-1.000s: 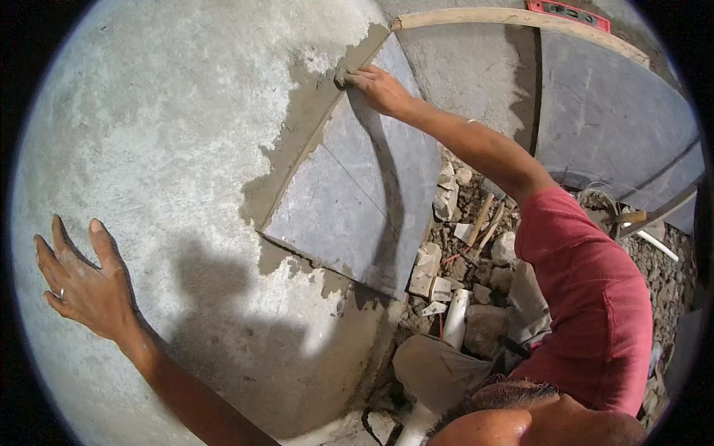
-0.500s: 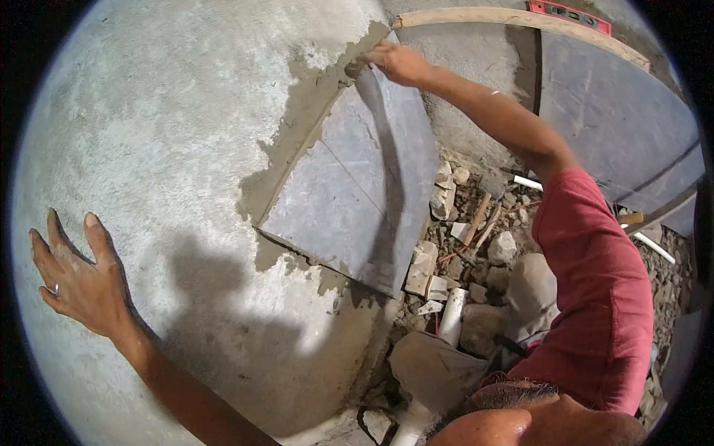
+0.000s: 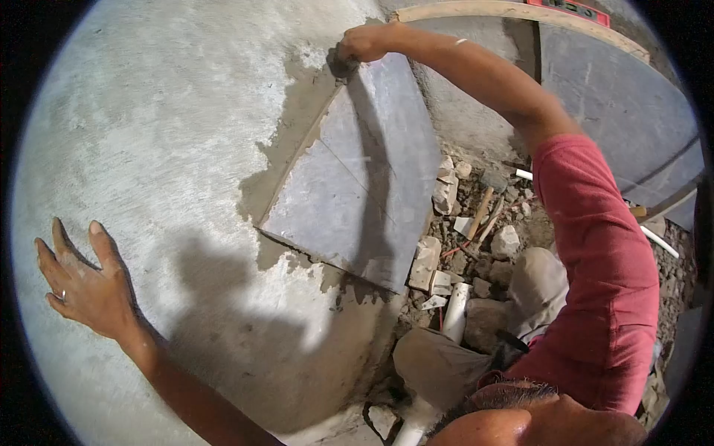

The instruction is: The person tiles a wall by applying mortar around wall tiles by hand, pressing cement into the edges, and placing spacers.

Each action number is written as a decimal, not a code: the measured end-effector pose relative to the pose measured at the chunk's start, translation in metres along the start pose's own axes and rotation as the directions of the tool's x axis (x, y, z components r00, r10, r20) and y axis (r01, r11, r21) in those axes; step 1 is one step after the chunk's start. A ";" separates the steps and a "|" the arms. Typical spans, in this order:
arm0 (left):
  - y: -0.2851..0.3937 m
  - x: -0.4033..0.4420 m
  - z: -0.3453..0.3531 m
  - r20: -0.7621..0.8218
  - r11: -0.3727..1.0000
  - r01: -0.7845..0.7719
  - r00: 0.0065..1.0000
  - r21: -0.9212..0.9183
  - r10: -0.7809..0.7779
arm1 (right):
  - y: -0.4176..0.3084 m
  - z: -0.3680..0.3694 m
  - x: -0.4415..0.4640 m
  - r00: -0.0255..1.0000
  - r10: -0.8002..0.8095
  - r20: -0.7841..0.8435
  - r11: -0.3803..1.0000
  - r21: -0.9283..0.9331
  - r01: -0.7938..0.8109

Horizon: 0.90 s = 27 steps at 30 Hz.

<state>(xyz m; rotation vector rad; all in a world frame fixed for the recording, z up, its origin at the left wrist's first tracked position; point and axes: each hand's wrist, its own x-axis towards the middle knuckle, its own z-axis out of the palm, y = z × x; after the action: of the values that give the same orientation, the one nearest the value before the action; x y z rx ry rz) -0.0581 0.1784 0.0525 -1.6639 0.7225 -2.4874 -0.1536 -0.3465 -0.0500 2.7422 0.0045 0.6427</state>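
Note:
A grey stone-like tile (image 3: 338, 201) lies against the rough plastered wall (image 3: 171, 134), with thin lines scored across it. Damp grey mortar (image 3: 279, 156) is smeared along its left and lower edges. At the tile's upper corner, the fingers of my right hand (image 3: 370, 42) are closed around a dark grey lump (image 3: 342, 64), perhaps mortar or a sponge, pressed to the mortar band. My left hand (image 3: 89, 286), wearing a ring, rests on the wall far to the left, fingers spread.
Stones (image 3: 504, 243), a hammer (image 3: 482, 204) and a white pipe (image 3: 455, 312) lie on the rubble beside my knees. A second tile (image 3: 610, 111) stands at the right under a wooden strip (image 3: 520, 10). A red spirit level (image 3: 569, 11) sits above that strip.
My right hand has moved left and slightly up with the grey lump, past the tile's upper corner. My left hand stays spread on the wall.

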 end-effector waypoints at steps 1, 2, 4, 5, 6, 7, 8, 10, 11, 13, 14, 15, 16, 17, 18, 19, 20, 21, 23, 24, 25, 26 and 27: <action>-0.001 0.000 0.001 0.009 1.000 0.000 1.000 0.026 0.000 | -0.001 -0.008 -0.010 0.998 0.035 -0.058 0.999 0.039 -0.033; -0.003 -0.001 0.002 0.020 0.999 -0.001 1.000 0.051 0.000 | -0.005 -0.012 -0.021 0.991 0.071 -0.112 0.995 0.080 -0.062; -0.005 -0.003 0.005 0.037 0.996 -0.001 0.999 0.086 -0.002 | -0.009 -0.009 -0.042 0.934 0.202 -0.294 0.976 0.140 -0.167; -0.006 -0.003 0.005 0.040 0.995 -0.001 0.999 0.095 -0.003 | -0.010 -0.008 -0.047 0.887 0.266 -0.378 0.961 0.175 -0.214; -0.006 -0.002 0.006 0.042 0.995 -0.002 0.999 0.103 -0.002 | -0.013 -0.002 -0.047 0.865 0.320 -0.386 0.946 0.180 -0.270; -0.006 -0.001 0.006 0.040 0.995 -0.001 0.999 0.097 -0.003 | -0.015 0.011 -0.048 0.840 0.376 -0.391 0.926 0.189 -0.326; -0.005 -0.001 0.006 0.040 0.996 0.000 0.999 0.092 -0.003 | -0.018 0.024 -0.049 0.813 0.428 -0.396 0.904 0.198 -0.380; -0.006 -0.002 0.006 0.042 0.996 -0.001 0.999 0.091 -0.003 | -0.023 0.048 -0.048 0.829 0.348 -0.437 0.933 0.077 -0.351; -0.006 -0.002 0.006 0.043 0.996 -0.005 0.999 0.092 0.001 | -0.023 0.056 -0.049 0.837 0.306 -0.454 0.942 0.017 -0.336; -0.007 -0.002 0.006 0.042 0.995 -0.010 0.999 0.098 0.006 | -0.020 0.064 -0.048 0.848 0.247 -0.468 0.959 -0.009 -0.284; -0.007 -0.002 0.006 0.041 0.995 -0.008 0.999 0.100 0.004 | -0.014 0.065 -0.045 0.854 0.194 -0.482 0.970 -0.038 -0.241; -0.006 -0.002 0.007 0.040 0.995 -0.007 0.999 0.098 0.003 | -0.006 0.068 -0.044 0.858 0.143 -0.493 0.977 -0.068 -0.201; -0.006 -0.002 0.008 0.046 0.994 -0.009 0.999 0.110 0.004 | 0.001 0.062 -0.040 0.911 0.142 -0.388 0.980 -0.077 -0.186; -0.007 -0.003 0.008 0.054 0.993 -0.010 0.999 0.121 0.003 | 0.009 0.051 -0.033 0.951 0.139 -0.276 0.982 -0.085 -0.168; -0.007 -0.002 0.008 0.061 0.991 -0.012 0.998 0.131 0.004 | 0.013 0.041 -0.028 0.978 0.136 -0.160 0.984 -0.091 -0.152; -0.004 -0.001 0.006 0.043 0.996 -0.010 0.999 0.089 0.006 | 0.015 0.033 -0.024 0.983 0.130 -0.133 0.984 -0.102 -0.144; -0.001 0.000 0.003 0.026 0.999 -0.008 1.000 0.050 0.007 | 0.016 0.026 -0.019 0.987 0.120 -0.107 0.985 -0.113 -0.132; 0.001 0.001 0.001 0.008 1.000 -0.007 1.000 0.014 0.007 | 0.018 0.020 -0.015 0.991 0.109 -0.083 0.985 -0.123 -0.119; 0.000 0.002 0.000 0.014 1.000 0.000 1.000 0.026 0.000 | 0.022 0.011 -0.019 0.972 0.206 -0.110 0.978 0.045 -0.202; 0.000 0.001 0.000 0.020 1.000 0.005 1.000 0.029 -0.006 | 0.026 0.008 -0.025 0.960 0.255 -0.112 0.962 0.128 -0.240; -0.001 0.001 0.001 0.028 0.999 0.008 1.000 0.046 -0.010 | 0.027 0.002 -0.032 0.947 0.303 -0.110 0.938 0.209 -0.276; -0.002 0.001 0.003 0.037 0.998 0.011 0.999 0.060 -0.013 | 0.025 -0.002 -0.044 0.933 0.324 -0.156 0.914 0.305 -0.267; -0.003 0.000 0.004 0.046 0.997 0.016 0.999 0.078 -0.019 | 0.024 0.001 -0.051 0.862 0.473 -0.182 0.828 0.426 -0.364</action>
<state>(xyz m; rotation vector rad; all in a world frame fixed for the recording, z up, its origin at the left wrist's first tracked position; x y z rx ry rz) -0.0539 0.1796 0.0549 -1.7021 0.6017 -2.4458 -0.2002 -0.3740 -0.0656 3.0113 -0.4810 1.2745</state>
